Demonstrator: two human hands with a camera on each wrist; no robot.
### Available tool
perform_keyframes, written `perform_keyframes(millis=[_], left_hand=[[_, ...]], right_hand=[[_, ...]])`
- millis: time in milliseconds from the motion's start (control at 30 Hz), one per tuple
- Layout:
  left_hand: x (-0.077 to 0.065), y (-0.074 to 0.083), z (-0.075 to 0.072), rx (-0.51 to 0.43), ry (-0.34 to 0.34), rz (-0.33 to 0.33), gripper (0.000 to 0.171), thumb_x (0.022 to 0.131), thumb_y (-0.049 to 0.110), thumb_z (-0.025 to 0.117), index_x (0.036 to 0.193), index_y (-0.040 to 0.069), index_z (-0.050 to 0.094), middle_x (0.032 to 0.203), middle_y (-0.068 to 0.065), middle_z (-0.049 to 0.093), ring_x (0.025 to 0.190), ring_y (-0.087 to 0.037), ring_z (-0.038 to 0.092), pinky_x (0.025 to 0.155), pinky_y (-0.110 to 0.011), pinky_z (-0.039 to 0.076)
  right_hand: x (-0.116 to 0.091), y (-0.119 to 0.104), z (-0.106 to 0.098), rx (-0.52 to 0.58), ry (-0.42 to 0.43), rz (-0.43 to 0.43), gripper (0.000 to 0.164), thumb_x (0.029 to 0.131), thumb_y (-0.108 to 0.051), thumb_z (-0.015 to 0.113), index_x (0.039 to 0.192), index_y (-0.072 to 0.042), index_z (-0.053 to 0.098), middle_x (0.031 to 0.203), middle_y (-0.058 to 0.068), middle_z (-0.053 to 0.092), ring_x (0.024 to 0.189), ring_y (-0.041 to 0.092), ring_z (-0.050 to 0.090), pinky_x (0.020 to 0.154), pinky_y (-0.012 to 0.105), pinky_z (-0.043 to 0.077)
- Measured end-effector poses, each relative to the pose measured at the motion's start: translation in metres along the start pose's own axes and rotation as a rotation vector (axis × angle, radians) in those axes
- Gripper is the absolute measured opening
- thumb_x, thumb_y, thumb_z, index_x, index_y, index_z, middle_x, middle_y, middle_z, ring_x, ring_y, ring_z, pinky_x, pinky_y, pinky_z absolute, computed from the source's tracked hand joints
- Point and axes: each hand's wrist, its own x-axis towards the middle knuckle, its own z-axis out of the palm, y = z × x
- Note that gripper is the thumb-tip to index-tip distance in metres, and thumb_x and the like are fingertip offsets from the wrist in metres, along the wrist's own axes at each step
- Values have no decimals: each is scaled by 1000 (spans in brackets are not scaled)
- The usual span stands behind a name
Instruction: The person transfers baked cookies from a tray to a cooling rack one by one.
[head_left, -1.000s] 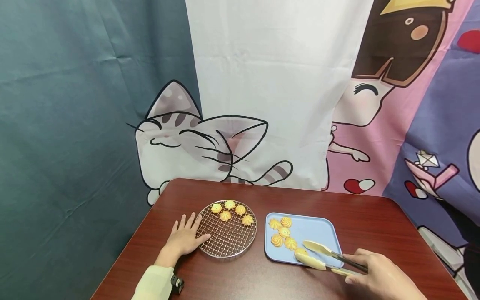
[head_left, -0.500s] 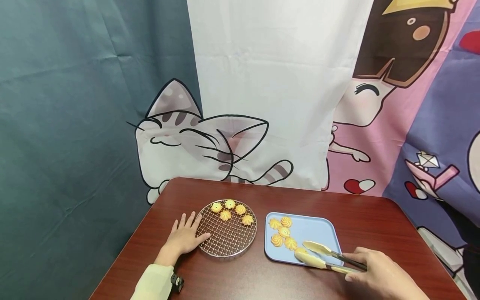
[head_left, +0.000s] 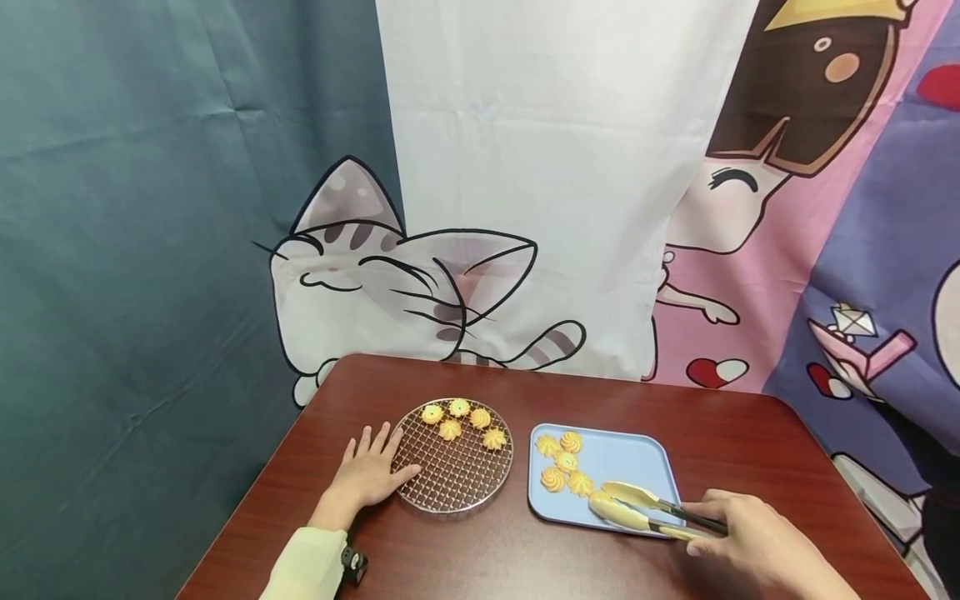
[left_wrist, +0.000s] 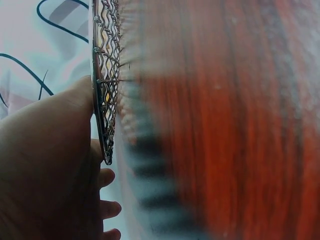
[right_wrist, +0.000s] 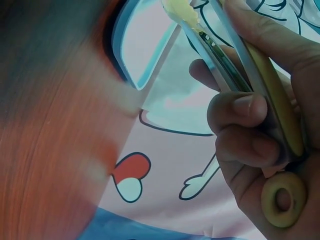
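Observation:
My right hand [head_left: 757,537] grips a pair of tongs [right_wrist: 272,95] with cream tips and metal arms; curled fingers show round the handles in the right wrist view. The tong tips reach over the near edge of a light blue tray [head_left: 630,454], around a cookie [head_left: 597,497] they mostly hide. Several yellow swirled cookies [head_left: 552,478] lie on the tray's left side. My left hand [head_left: 367,475], fingers spread straight, rests at the left rim of a round wire rack [head_left: 450,483]. Several more cookies [head_left: 450,429] sit toward the rack's far side.
Rack and tray stand side by side on a reddish-brown wooden table [head_left: 517,550], a strip of tabletop between them. Behind the table's far edge hangs a curtain [head_left: 480,300] printed with cartoon figures.
The tong tips have come closer together around the cookie at the tray's near edge, and the right hand has shifted slightly. The left hand keeps its place at the rack.

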Motion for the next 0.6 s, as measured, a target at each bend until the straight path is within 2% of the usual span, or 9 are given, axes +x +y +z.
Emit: perform_keyframes(millis=[200, 467, 600], left_hand=[[0, 1, -2, -6, -3, -5, 84, 99, 61, 52, 159, 5, 33, 165, -24, 23, 151, -52, 13, 119, -68, 10], [1, 0, 0, -1, -1, -6, 86, 97, 63, 52, 158, 5, 34, 165, -24, 23, 150, -53, 14, 118, -69, 11], [1, 0, 1, -6, 3, -5, 86, 97, 63, 52, 158, 5, 34, 165, -24, 24, 150, -53, 14, 118, -69, 11]], right_hand=[[1, 3, 2, -11, 23, -13, 46, 75, -42, 87, 115, -21, 79, 80, -19, 53, 72, -3, 45, 61, 22, 38], [-2, 9, 4, 55, 3, -25, 45, 76, -39, 86, 115, -17, 79, 80, -14, 53, 71, -2, 45, 58, 21, 36], [-2, 7, 3, 53, -17, 49, 47, 74, -41, 87, 114, -19, 78, 81, -12, 55, 72, 0, 47, 59, 21, 38]])
